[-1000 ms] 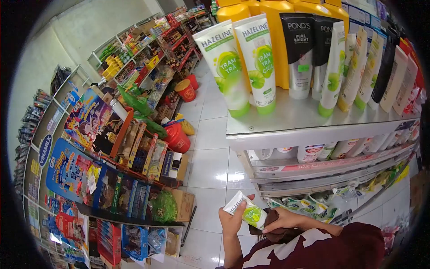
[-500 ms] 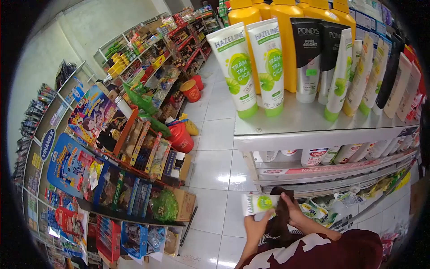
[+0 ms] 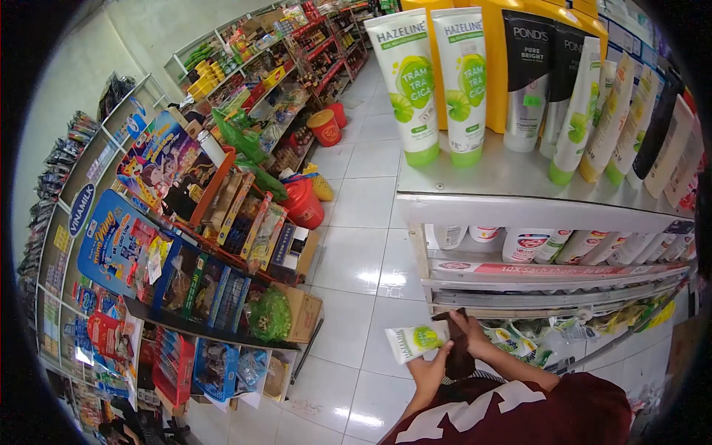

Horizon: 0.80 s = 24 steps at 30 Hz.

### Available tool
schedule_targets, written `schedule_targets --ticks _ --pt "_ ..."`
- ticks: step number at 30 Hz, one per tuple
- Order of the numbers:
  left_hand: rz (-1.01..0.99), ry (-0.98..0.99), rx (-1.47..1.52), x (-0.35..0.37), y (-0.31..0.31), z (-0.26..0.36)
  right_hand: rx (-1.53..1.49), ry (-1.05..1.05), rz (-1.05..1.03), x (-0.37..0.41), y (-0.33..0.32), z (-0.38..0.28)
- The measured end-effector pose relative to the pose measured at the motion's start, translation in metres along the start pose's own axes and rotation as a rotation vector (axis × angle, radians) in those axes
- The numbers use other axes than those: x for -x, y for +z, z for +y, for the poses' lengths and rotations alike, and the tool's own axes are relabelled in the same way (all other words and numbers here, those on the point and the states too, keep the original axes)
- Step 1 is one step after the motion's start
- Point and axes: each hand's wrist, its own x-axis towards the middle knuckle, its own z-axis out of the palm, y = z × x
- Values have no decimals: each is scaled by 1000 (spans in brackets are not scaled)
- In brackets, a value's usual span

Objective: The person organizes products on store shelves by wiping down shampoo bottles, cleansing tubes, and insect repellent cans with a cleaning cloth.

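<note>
1. Nearest the camera, a maroon sleeve [image 3: 519, 415] fills the bottom edge, and both forearms rise from it.
2. The left hand [image 3: 432, 373] comes up from beneath and is closed around the right end of a white-and-green tube [image 3: 414, 341]; its fingers are partly hidden. The right hand [image 3: 473, 331] lies on top with its fingers curled, pressing a dark cloth [image 3: 458, 357] against the same end.
3. The tube is held level in the air in front of the lowest shelf, touching no shelf, with its striped end pointing left.
4. The cloth covers only the tube's right end, while the printed middle and the left end are bare. The wiping looks partway along; how much of the surface is already clean I cannot tell.
5. Room is tight to the right and behind. Green sachets [image 3: 519, 343] hang just beside the right hand, and the shelf lips [image 3: 549, 291] jut out above both hands. To the left the tiled floor [image 3: 356, 259] lies open as far as a cardboard box [image 3: 302, 313] at the foot of a snack rack [image 3: 215, 245].
6. Higher up, the top shelf [image 3: 519, 210] carries two matching green tubes [image 3: 408, 81] upright near its left corner, a black tube [image 3: 523, 74] beside them and yellow bottles [image 3: 495, 44] behind. A strip of bare metal runs along its front edge.
7. Farthest off, red buckets [image 3: 302, 205] stand by the rack and the aisle runs on between stocked shelves.
</note>
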Motion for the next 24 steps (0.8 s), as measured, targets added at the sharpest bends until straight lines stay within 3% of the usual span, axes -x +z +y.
schedule_targets --ticks 2,3,4,6,7,8,10,12,13,15,16,18,20,21,24 --pt "53 -19 36 3 -1 10 147 -121 21 -4 11 -2" --pt "171 40 109 3 2 14 306 -463 -2 6 14 -13" --pt "120 30 6 2 0 19 378 -619 25 6 14 -14" --pt "164 144 91 -4 0 26 528 -925 83 3 16 -14" --pt "223 154 115 -7 4 45 109 -77 -6 25 21 -64" --pt "282 165 138 -13 10 65 -17 -160 19 21 22 -53" --pt "243 511 241 -37 18 93 -32 -363 61 21 21 -50" --pt "325 727 202 -61 24 122 -111 -271 57 26 17 -46" --pt "238 880 240 -72 36 157 -105 -237 88 29 14 -39" --pt "17 896 314 -83 48 190 -125 -111 111 36 5 -25" --pt "-65 807 336 -83 55 203 -192 -46 126 44 3 -21" --pt "-212 805 272 -89 72 214 -26 34 193 45 -8 13" --pt "-211 848 245 -93 84 207 -50 179 208 50 -17 31" --pt "-207 870 225 -95 88 205 12 145 267 66 -18 7" --pt "-131 878 326 -96 98 221 -134 135 281 65 -25 35"
